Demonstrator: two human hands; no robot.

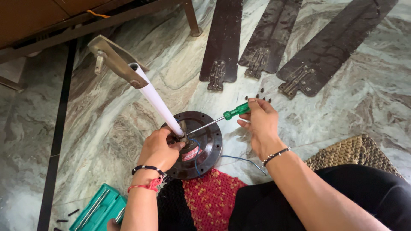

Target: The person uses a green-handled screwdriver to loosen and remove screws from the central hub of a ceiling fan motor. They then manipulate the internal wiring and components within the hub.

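A dark round fan motor housing (209, 139) rests on the marble floor and a knitted mat. A white downrod (156, 100) rises from its centre to a tan metal bracket (113, 60). My left hand (158, 149) grips the housing at the base of the rod. My right hand (261, 122) holds a green-handled screwdriver (233, 112), whose metal tip points at the joint where rod meets motor. Blue wire (195, 154) runs over the housing.
Three dark fan blades (222, 42) (272, 36) (334, 45) lie on the floor ahead, with small dark screws (262, 97) near them. A green tool case (98, 209) sits at lower left. Red and black knitted mat (205, 199), woven mat (351, 152), wooden furniture leg (192, 19).
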